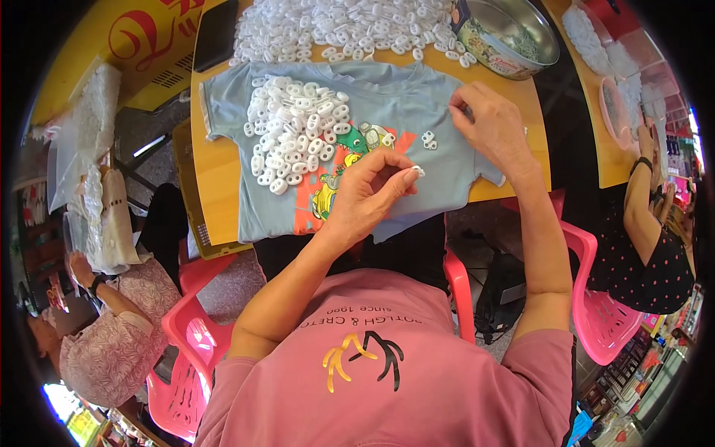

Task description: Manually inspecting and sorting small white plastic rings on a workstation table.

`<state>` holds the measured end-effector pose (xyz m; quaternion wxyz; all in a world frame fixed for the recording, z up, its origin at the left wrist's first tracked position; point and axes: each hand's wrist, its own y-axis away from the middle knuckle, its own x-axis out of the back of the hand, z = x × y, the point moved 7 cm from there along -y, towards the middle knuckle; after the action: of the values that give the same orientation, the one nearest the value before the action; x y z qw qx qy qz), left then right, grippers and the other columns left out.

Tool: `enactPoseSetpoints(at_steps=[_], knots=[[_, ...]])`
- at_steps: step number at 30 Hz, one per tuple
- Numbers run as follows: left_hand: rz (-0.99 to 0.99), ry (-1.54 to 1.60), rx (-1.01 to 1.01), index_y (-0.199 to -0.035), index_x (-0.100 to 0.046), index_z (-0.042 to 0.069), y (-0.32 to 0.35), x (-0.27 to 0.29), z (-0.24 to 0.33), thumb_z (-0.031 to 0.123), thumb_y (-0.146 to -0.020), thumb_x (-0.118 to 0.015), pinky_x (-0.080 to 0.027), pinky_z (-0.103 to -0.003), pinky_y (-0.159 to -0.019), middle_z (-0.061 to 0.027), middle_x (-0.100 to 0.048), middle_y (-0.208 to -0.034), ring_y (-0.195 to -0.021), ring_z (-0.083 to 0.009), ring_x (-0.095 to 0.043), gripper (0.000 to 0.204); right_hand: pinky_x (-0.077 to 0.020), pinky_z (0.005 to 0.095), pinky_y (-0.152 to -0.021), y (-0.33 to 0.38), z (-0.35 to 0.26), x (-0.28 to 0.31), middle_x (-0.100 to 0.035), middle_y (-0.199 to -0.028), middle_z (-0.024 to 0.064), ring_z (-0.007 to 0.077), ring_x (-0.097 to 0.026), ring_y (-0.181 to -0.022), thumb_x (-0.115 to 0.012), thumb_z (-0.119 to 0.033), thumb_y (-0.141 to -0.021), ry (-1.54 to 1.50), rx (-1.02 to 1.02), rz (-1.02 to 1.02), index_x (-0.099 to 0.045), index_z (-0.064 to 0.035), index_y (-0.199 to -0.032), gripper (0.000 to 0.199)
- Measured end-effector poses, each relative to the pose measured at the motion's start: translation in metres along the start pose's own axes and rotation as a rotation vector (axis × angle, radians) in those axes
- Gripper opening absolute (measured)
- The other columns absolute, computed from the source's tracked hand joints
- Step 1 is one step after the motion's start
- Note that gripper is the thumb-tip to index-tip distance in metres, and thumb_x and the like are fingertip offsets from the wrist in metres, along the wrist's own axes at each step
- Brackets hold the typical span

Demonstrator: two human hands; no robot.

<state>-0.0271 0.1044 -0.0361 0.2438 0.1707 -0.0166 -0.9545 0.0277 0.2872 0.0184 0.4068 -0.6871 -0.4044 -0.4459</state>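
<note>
Dark lettering (365,308) on pink shirt (372,410), red lettering (138,36) on yellow panel (123,82)

One left hand (372,190), one right hand (497,127); one blue shirt (443,175); one near heap (298,130) and one far heap (339,26) of white pieces, too many to count; one round tin (491,52); one left co-worker (112,343), one right co-worker (637,261).

left fingers (398,185) pinch white piece (418,171); right fingers (477,100) over shirt (443,182)
</note>
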Motion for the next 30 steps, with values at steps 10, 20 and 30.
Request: enactPoseSetpoints(at_steps=[10, 20, 30], knots=[[0.086, 0.125, 0.018, -0.099, -0.058, 0.000, -0.005, 0.009, -0.003, 0.014, -0.094, -0.060, -0.052, -0.026, -0.073, -0.0040, -0.063, -0.087, -0.076, -0.0101, -0.060, 0.015, -0.0493, 0.0245, -0.072, 0.029, -0.009, 0.001, -0.066, -0.090, 0.0050, 0.0115, -0.060, -0.077, -0.062, -0.009, -0.091, -0.913, -0.326, 0.118, -0.065, 0.0022, -0.104, 0.018], [0.071, 0.146, -0.033, -0.098, -0.056, 0.001, -0.004, 0.006, 0.001, 0.014, -0.094, -0.060, -0.049, -0.024, -0.068, -0.0034, -0.062, -0.088, -0.076, -0.0101, -0.061, 0.015, -0.0457, 0.0220, -0.069, 0.057, -0.046, -0.046, -0.064, -0.087, 0.0031, 0.0086, -0.056, -0.074, -0.064, -0.012, -0.092, -1.416, -0.454, 0.043, -0.066, 0.0003, -0.100, 0.015], [0.076, 0.141, -0.039, -0.095, -0.055, 0.001, -0.004, 0.006, -0.001, 0.013, -0.093, -0.061, -0.048, -0.023, -0.066, -0.0025, -0.061, -0.086, -0.074, -0.0084, -0.059, 0.013, -0.0446, 0.0213, -0.068, 0.057, -0.048, -0.047, -0.064, -0.085, 0.0023, 0.0081, -0.056, -0.072, -0.063, -0.014, -0.092, -1.404, -0.469, 0.015, -0.065, -0.0003, -0.098, 0.015]])
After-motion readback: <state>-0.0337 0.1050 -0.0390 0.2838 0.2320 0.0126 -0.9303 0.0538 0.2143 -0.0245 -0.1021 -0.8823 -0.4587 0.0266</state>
